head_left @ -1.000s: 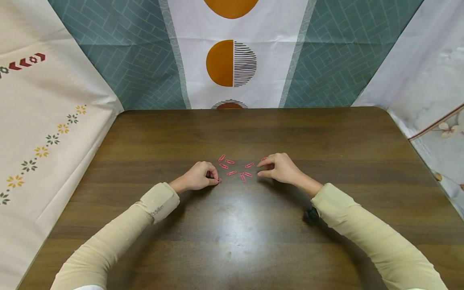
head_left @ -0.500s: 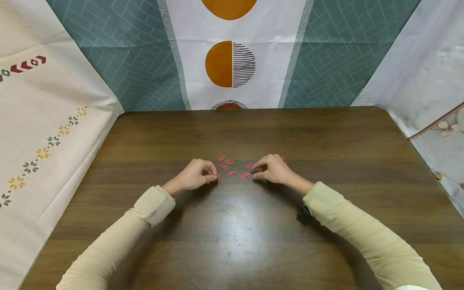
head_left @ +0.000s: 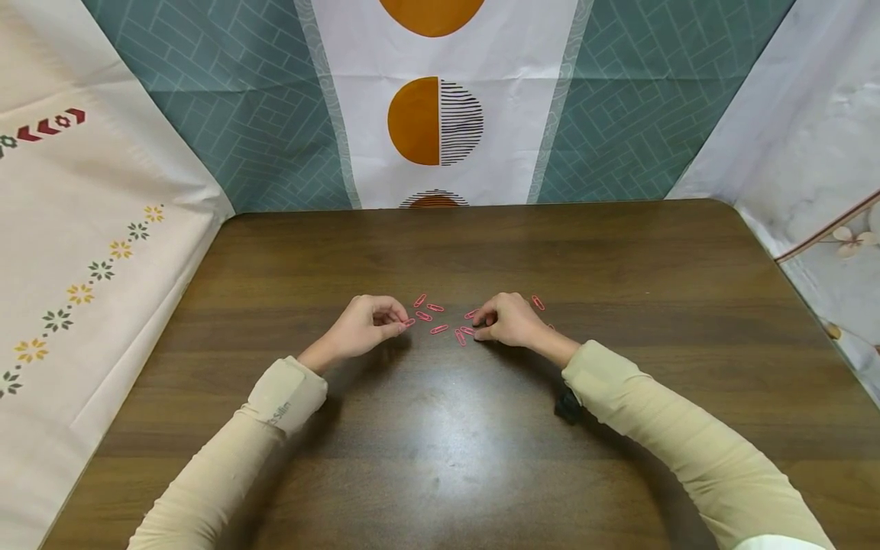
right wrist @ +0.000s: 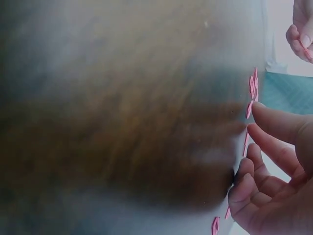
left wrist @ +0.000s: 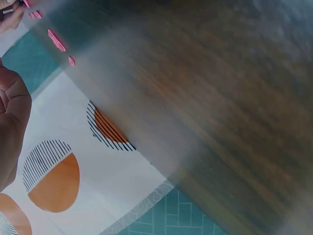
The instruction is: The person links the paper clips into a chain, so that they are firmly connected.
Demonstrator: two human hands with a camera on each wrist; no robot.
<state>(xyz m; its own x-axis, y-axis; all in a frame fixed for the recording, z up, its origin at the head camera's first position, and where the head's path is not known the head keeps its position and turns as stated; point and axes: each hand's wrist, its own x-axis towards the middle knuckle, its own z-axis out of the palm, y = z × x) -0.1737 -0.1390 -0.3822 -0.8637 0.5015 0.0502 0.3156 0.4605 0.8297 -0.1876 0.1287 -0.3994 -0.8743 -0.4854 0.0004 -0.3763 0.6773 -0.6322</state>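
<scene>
My left hand (head_left: 364,325) pinches a pink paper clip (head_left: 409,322) between thumb and fingertips, just above the table. In the left wrist view only part of this hand (left wrist: 12,120) shows. My right hand (head_left: 512,321) reaches down at the right side of the loose clips, thumb and index finger apart. Its thumb tip is at or just by a pink clip (head_left: 467,331); the right wrist view shows the thumb (right wrist: 274,120) overlapping the end of a clip (right wrist: 249,108), and whether they touch is unclear. Another clip (head_left: 470,314) lies beside the index finger.
Several pink clips lie between the hands, among them one (head_left: 438,329) in the middle and one (head_left: 420,300) farther back. Another (head_left: 538,302) lies behind the right hand, and one is partly hidden by the right wrist. The brown wooden table (head_left: 440,428) meets patterned cloth (head_left: 261,145) at the back.
My left hand has raised its paper clip off the table and drawn back slightly left. My right hand has moved left toward the clips, uncovering a clip behind it.
</scene>
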